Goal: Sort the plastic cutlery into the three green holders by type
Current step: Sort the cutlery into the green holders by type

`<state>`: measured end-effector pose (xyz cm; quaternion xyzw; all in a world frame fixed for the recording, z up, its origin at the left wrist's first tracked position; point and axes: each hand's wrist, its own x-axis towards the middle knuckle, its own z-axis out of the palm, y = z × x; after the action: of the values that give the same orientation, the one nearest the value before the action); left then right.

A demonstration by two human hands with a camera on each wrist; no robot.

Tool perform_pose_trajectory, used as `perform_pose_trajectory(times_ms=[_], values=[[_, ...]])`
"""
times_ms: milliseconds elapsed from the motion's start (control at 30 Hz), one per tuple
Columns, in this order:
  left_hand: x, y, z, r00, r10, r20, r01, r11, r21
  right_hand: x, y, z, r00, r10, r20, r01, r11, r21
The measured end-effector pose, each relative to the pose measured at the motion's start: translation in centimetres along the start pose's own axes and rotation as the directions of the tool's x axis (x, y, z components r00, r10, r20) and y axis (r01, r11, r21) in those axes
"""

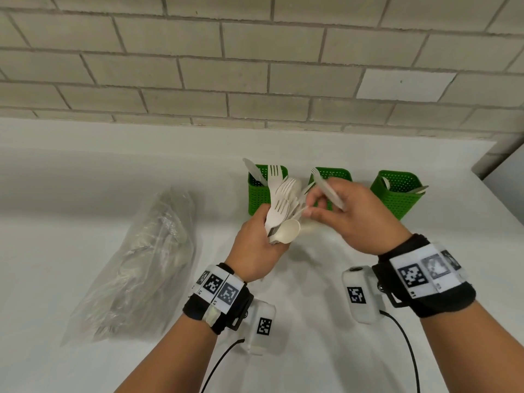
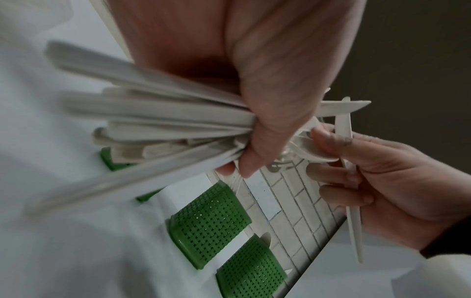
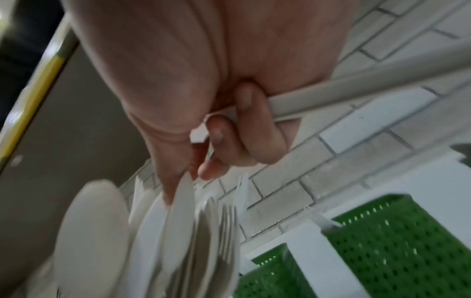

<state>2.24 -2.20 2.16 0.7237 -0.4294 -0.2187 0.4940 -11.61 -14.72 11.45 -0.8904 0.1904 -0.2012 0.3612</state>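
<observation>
Three green perforated holders stand in a row near the brick wall: the left holder (image 1: 256,191) has a knife blade poking out, the middle holder (image 1: 336,175) shows fork tines above its rim, and the right holder (image 1: 397,194) has spoons leaning in it. The left hand (image 1: 255,251) is clenched round a mixed bundle of white plastic cutlery (image 1: 280,211), forks and a spoon fanning upward in front of the left holder. The right hand (image 1: 351,217) keeps a plastic knife (image 1: 329,191) tucked under its curled outer fingers while its thumb and forefinger pinch at a piece in the bundle; which type that piece is I cannot tell. To the left, well apart from the holders, lies a clear plastic bag (image 1: 141,268) on the white counter (image 1: 368,364).

The likely trouble is the crowded right hand. Working a second piece loose while already carrying the knife could let one slip onto the counter, or drag neighbouring handles out of the bundle. With two types in one hand, a piece could also land in the wrong holder. The holders look light, so a careless drop against a rim might tip one.
</observation>
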Motion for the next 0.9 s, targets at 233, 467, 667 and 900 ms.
perform_pose_trajectory(times_ms=[233,467,667,900], values=[[0.1,0.4,0.1,1.000,0.027,0.003,-0.027,0.999,-0.021,0.0,-0.3,1.1,0.998,0.062,-0.002,-0.060,0.975,0.213],[0.0,-0.2,-0.2,1.000,0.005,-0.009,-0.006,1.000,-0.028,1.7,0.1,-1.0,0.679,0.533,-0.505,0.068,0.639,0.766],[0.3,-0.5,-0.1,0.999,-0.005,-0.033,0.006,0.999,0.040,1.1,0.0,-0.2,0.765,0.483,-0.426,0.028,0.636,0.771],[0.5,-0.3,0.1,0.990,0.063,-0.124,-0.044,0.988,0.150,0.6,-0.5,2.7,0.982,0.142,-0.126,-0.135,0.989,0.061]])
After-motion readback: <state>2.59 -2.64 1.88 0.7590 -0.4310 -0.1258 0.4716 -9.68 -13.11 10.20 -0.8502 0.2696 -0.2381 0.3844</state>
